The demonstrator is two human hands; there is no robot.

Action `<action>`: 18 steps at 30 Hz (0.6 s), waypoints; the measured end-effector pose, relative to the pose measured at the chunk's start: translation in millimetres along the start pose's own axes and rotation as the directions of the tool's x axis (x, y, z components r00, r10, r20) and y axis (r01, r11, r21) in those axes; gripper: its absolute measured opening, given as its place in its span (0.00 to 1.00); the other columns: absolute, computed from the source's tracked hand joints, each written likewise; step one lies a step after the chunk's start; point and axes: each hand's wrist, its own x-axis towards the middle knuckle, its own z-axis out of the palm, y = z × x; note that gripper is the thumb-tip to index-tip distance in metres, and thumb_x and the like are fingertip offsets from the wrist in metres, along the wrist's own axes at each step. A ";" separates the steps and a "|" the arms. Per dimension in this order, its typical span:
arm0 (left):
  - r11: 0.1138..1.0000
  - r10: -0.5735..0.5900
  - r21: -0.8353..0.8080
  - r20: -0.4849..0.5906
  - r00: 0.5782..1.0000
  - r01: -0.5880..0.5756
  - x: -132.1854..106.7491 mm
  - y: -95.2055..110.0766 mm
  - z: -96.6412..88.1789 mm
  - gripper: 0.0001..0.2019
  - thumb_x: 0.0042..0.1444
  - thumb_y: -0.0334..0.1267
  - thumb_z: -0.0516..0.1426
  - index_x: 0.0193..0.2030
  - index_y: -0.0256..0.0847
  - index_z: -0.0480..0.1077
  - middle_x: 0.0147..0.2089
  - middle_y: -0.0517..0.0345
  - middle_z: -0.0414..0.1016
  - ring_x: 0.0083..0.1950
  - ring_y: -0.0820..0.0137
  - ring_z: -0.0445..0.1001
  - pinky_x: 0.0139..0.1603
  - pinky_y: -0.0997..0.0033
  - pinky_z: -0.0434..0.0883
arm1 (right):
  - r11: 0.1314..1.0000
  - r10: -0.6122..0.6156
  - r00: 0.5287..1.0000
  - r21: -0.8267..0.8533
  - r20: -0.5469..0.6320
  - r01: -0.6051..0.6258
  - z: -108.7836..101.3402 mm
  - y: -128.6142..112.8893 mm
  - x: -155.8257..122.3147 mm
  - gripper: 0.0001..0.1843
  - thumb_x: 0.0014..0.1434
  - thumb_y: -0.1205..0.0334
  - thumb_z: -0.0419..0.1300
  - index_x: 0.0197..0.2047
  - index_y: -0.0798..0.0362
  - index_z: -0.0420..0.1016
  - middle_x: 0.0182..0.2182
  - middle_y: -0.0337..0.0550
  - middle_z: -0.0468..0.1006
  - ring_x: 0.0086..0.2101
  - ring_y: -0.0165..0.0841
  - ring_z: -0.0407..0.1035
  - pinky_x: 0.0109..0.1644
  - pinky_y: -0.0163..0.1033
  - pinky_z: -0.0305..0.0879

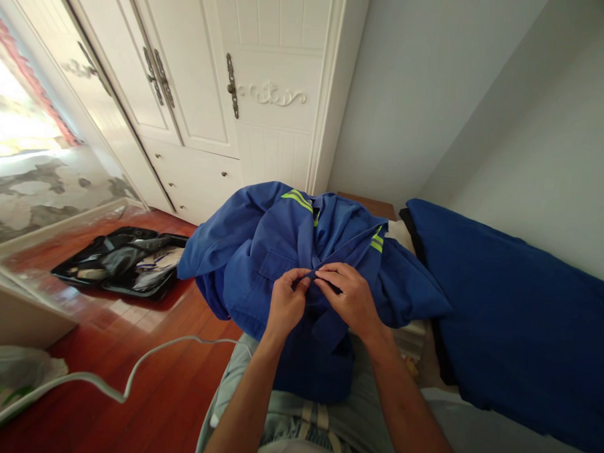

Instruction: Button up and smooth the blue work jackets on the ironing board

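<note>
A blue work jacket [251, 251] with yellow-green reflective stripes lies bunched in front of me, its lower part draped over my lap. My left hand [287, 303] pinches the jacket's front edge between thumb and fingers. Close beside it, my right hand [346, 296] grips the same edge, the fingertips of both hands nearly meeting. Whether a button or other fastener sits between the fingertips is too small to tell.
A dark blue cloth-covered pad [518, 316] lies on the right. On the wooden floor [185, 388] at left are an open black suitcase [125, 262] with clothes and a white cable [124, 396]. A white wardrobe [280, 145] stands ahead.
</note>
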 end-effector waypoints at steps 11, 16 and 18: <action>0.991 -0.030 -0.137 -0.151 0.988 0.009 -6.6 7.4 7.0 0.16 0.54 0.27 0.56 0.51 0.40 0.68 0.37 0.56 0.79 0.39 0.68 0.78 0.44 0.68 0.72 | 0.999 0.022 1.000 -0.044 -0.002 -0.022 5.8 -4.8 -0.7 0.09 0.64 0.66 0.59 0.45 0.52 0.81 0.42 0.47 0.80 0.43 0.39 0.74 0.50 0.46 0.73; 0.990 -0.041 -0.140 -0.205 0.978 0.012 -9.6 13.4 9.7 0.14 0.52 0.26 0.59 0.47 0.40 0.69 0.35 0.57 0.79 0.39 0.68 0.78 0.44 0.68 0.73 | 0.995 0.094 0.994 -0.021 -0.057 -0.096 9.2 -8.8 -1.6 0.09 0.61 0.68 0.60 0.42 0.53 0.80 0.39 0.47 0.81 0.42 0.40 0.75 0.49 0.46 0.73; 0.990 -0.038 -0.143 -0.219 0.975 0.006 -10.6 13.6 10.8 0.14 0.52 0.27 0.60 0.46 0.40 0.69 0.35 0.57 0.79 0.39 0.68 0.78 0.44 0.68 0.73 | 0.993 0.113 0.989 -0.014 -0.097 -0.115 12.1 -9.7 -2.8 0.09 0.60 0.69 0.59 0.41 0.53 0.80 0.38 0.46 0.81 0.40 0.40 0.75 0.48 0.45 0.74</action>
